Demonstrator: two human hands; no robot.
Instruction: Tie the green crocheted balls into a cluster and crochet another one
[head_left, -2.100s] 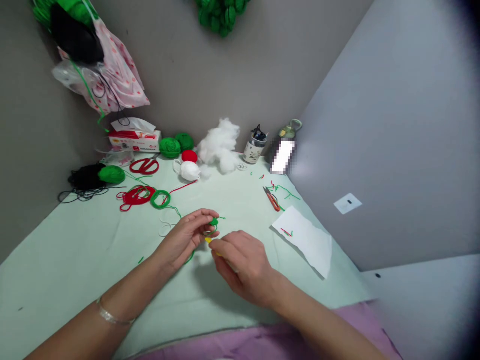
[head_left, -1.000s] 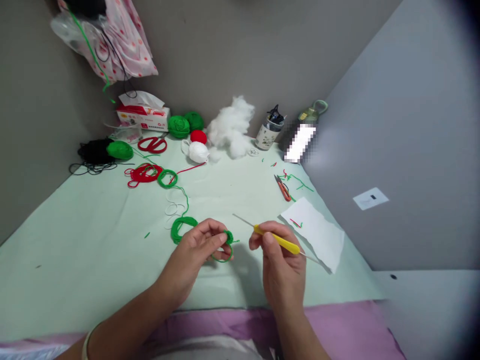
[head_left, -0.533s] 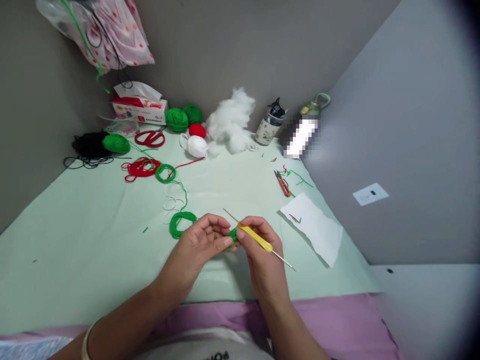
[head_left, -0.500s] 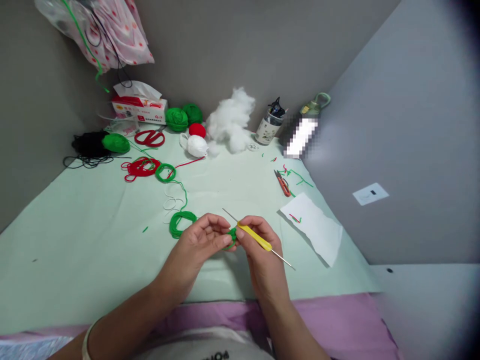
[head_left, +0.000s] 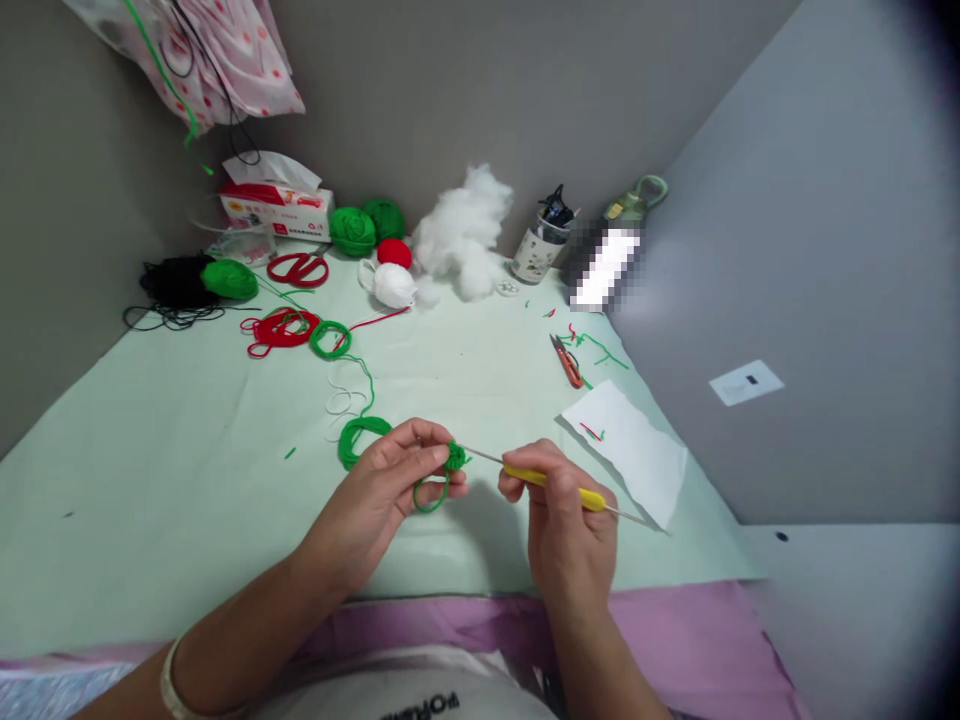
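Observation:
Between the thumb and fingers of my left hand (head_left: 394, 475) is a small green crochet piece (head_left: 455, 457), with a loop of green yarn hanging below it. My right hand (head_left: 566, 515) is closed on the yellow handle of a crochet hook (head_left: 555, 484). The hook's thin metal tip points left and reaches the upper edge of the crochet piece; whether it sits in a stitch I cannot tell. Just behind my left hand lies a coil of green yarn (head_left: 347, 443), partly hidden by the fingers.
Red-handled thread snips (head_left: 566, 362) and a white paper sheet (head_left: 637, 455) lie on the right. Toward the back are red scissors (head_left: 298, 269), red yarn (head_left: 281, 328), green balls (head_left: 352, 232), white stuffing (head_left: 465, 235), a tissue box (head_left: 277, 210) and a pen cup (head_left: 540, 250).
My right hand has moved right, away from my left, and the hook now lies flatter with its tip at the crochet piece. The piece stays in my left hand and shows more fully.

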